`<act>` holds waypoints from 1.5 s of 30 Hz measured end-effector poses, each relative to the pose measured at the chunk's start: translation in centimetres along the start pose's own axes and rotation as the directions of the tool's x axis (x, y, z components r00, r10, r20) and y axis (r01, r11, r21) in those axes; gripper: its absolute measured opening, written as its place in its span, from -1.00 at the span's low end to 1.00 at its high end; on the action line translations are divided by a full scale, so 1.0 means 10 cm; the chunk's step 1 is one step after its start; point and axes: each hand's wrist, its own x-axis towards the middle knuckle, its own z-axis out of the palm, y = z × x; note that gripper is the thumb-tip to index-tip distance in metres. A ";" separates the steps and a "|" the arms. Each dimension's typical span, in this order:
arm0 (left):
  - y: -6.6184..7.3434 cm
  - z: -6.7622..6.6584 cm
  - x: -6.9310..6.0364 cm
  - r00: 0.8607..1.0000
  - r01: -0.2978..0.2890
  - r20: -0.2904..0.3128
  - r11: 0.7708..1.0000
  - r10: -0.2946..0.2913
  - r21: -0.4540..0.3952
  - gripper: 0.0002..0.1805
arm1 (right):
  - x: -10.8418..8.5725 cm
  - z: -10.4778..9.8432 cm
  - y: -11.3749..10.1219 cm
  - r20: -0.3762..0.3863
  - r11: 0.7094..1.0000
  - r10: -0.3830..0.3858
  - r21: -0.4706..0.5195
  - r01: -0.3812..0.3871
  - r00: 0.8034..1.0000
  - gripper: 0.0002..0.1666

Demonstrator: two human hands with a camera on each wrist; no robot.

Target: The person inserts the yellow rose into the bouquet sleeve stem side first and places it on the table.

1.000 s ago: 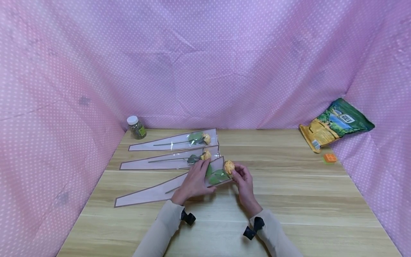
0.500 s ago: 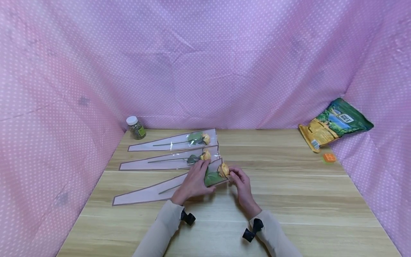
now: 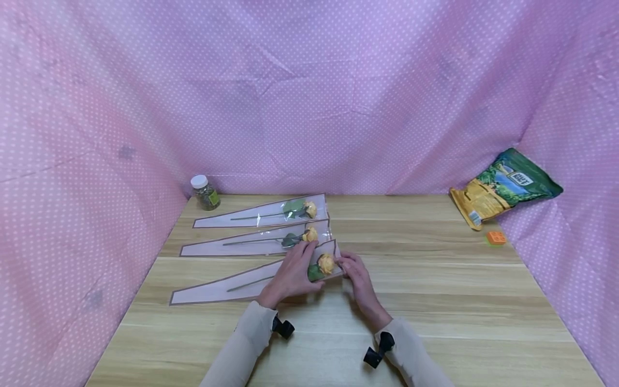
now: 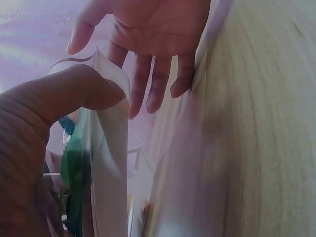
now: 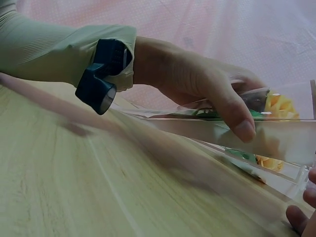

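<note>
A yellow rose (image 3: 326, 263) with green leaves lies inside the nearest tapered flower sleeve (image 3: 208, 292), clear in front with a pale back and dark border. My left hand (image 3: 292, 271) grips this sleeve across its wide part, covering some stem and leaves. In the right wrist view the left thumb (image 5: 242, 126) presses on the sleeve's near edge. At the sleeve's wide mouth is my right hand (image 3: 359, 282), fingertips by the rim, close to the bloom. The left wrist view shows the right hand's fingers (image 4: 155, 91) fairly straight; whether they touch the sleeve is unclear.
Behind lie two more sleeved yellow roses, in a middle sleeve (image 3: 200, 249) and a far sleeve (image 3: 217, 220). A white-capped jar (image 3: 207, 193) stands at back left. At the right are a green and yellow bag (image 3: 505, 185) and an orange block (image 3: 496, 238).
The rose has slid left and down into the nearest sleeve, from its mouth to well inside. My right hand has followed it slightly left. The left hand has stayed in place.
</note>
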 end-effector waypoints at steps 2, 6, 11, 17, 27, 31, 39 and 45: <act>-0.01 0.00 0.00 1.000 -0.005 0.003 1.000 0.005 -0.003 0.14 | 0.00 0.02 -0.02 0.017 1.000 0.005 0.000 -0.005 1.000 -0.50; -0.03 -0.02 -0.01 1.000 -0.011 0.012 1.000 0.011 -0.005 0.14 | 0.00 0.04 -0.04 0.055 1.000 -0.003 -0.006 0.004 0.998 -0.50; -0.07 -0.04 -0.03 0.999 -0.001 0.043 1.000 0.000 0.010 0.18 | 0.00 0.04 -0.03 0.131 0.994 -0.041 -0.096 0.054 0.990 -0.54; -0.14 -0.05 -0.04 0.997 -0.013 0.074 1.000 0.012 0.013 0.16 | 0.01 0.03 -0.04 0.173 0.984 -0.010 -0.173 0.041 0.985 -0.57; -0.26 -0.08 -0.07 0.989 -0.021 0.144 0.999 0.014 0.049 0.14 | 0.01 -0.01 -0.05 0.079 0.992 0.003 -0.125 0.006 0.997 -0.60; -0.24 -0.08 -0.06 0.987 -0.032 0.162 0.995 0.017 0.092 0.14 | 0.01 0.00 -0.06 0.019 0.992 -0.002 -0.124 0.004 1.000 -0.69; -0.19 -0.06 -0.02 0.983 -0.069 0.182 0.986 0.041 0.149 0.18 | 0.01 0.04 -0.10 0.031 0.987 0.048 -0.152 -0.043 0.998 -0.81; -0.19 -0.03 -0.03 0.984 -0.075 0.172 0.982 0.045 0.173 0.22 | -0.04 0.06 -0.26 0.040 0.979 0.066 -0.196 -0.057 0.997 -0.88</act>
